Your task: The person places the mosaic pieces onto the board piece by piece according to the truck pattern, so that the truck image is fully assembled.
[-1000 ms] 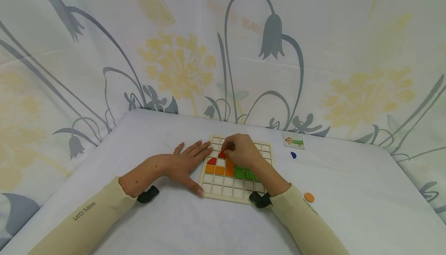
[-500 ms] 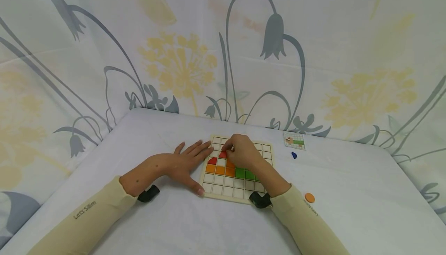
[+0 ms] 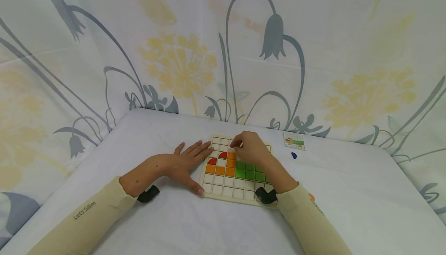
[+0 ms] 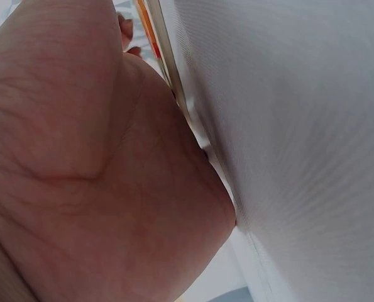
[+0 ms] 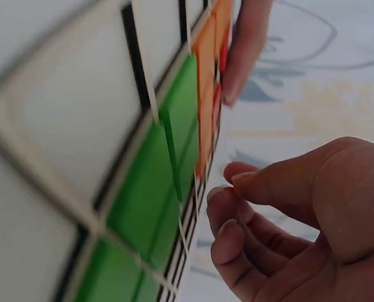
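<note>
A wooden grid board [image 3: 217, 189] lies on the white cloth, partly covered by both hands. Its cells hold two red quarter-round pieces [image 3: 212, 161], several orange squares [image 3: 230, 162] and a block of green squares [image 3: 250, 174]. My left hand [image 3: 184, 166] rests flat with spread fingers along the board's left edge, its fingertips and thumb touching the frame. My right hand [image 3: 252, 148] hovers over the board's upper part, right of the red and orange pieces. In the right wrist view its fingers [image 5: 227, 242] are loosely curled, thumb near the index fingertip, with nothing visible between them.
Right of the board lie a small pattern card [image 3: 294, 141] and a dark blue half-round piece [image 3: 294, 155]. An orange disc [image 3: 311, 197] is partly hidden by the right sleeve. A flower-printed curtain [image 3: 195, 53] rises behind the table.
My right hand has come away from the upper red quarter-round piece and shifted right and slightly up, uncovering that piece and the orange squares. My left hand stays put.
</note>
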`<state>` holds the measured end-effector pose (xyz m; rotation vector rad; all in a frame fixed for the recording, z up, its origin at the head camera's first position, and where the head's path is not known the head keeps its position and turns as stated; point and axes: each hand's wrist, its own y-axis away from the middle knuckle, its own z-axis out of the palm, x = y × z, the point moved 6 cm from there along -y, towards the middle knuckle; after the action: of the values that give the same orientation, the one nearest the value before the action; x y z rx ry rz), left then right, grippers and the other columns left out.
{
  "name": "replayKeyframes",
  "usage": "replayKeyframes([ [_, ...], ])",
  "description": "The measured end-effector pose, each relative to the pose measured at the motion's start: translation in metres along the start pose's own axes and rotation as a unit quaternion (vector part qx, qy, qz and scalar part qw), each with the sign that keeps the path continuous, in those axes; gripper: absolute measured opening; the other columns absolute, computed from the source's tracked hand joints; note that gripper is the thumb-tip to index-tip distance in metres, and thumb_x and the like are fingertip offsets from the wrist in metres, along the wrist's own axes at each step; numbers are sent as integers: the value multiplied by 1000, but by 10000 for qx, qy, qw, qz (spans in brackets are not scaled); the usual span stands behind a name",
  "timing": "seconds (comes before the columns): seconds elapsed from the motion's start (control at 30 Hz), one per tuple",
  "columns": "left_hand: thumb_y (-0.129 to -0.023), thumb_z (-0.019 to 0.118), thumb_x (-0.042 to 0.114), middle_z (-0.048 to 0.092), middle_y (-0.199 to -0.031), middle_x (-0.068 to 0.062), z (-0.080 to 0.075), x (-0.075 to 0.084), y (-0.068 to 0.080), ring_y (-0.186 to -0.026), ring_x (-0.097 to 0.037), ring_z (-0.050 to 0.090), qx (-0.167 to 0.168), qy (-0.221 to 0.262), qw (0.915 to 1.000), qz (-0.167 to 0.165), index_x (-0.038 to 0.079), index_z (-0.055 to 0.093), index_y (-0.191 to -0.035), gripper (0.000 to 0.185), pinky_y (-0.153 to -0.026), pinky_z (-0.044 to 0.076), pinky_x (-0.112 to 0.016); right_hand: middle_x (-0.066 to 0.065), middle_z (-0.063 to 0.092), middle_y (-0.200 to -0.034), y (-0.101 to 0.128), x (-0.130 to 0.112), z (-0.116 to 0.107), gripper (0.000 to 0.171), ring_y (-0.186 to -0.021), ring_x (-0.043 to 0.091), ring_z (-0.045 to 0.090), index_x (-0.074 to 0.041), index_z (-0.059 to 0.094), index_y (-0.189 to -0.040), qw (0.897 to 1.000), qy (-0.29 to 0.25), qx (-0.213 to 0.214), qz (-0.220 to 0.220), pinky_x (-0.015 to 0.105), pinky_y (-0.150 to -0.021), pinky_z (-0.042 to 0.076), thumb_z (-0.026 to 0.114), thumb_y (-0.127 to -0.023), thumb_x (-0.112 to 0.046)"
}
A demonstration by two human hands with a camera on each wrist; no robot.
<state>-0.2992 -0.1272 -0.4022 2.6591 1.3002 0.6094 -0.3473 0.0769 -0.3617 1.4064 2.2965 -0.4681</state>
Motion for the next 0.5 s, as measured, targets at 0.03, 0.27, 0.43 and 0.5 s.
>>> replayKeyframes([
  [0.03, -79, 78, 77, -9, -179, -1, 0, 0, 0, -165, -29, -10, 4, 3, 10000, -1, 17, 5, -173, 134, -125, -5, -69, 11, 74, -106, 0, 5, -5, 19, -97, 28, 67, -2, 81, -108, 10000, -1, 38, 32, 44, -88, 58, 63, -101, -3],
  [0.27, -79, 78, 78, -9, -179, 0, 2, -1, 0, -165, -27, -10, 21, -34, 10000, -30, 18, 4, -173, 134, -126, -5, -68, 22, 74, -105, 5, 55, -44, 23, -93, 38, 69, 5, 78, -108, 9932, 816, 316, 772, 55, -83, 58, 62, -95, -5],
  [0.43, -78, 77, 79, -10, -179, 0, 2, -1, -1, -165, -27, -10, 23, -69, 10000, -37, 18, 4, -173, 134, -126, -5, -67, 14, 71, -83, 23, 97, -74, 14, -73, 29, 64, 1, 75, -86, 9762, 1135, 174, 1840, 40, -61, 53, 65, -89, -9],
  [0.5, -78, 77, 79, -10, -179, 0, 2, -1, -1, -165, -27, -10, 17, -56, 10000, -44, 18, 4, -173, 134, -126, -5, -67, 8, 65, -72, 31, 109, -83, 14, -66, 24, 59, -4, 69, -75, 9675, 1238, -14, 2204, 36, -56, 48, 67, -88, -10],
])
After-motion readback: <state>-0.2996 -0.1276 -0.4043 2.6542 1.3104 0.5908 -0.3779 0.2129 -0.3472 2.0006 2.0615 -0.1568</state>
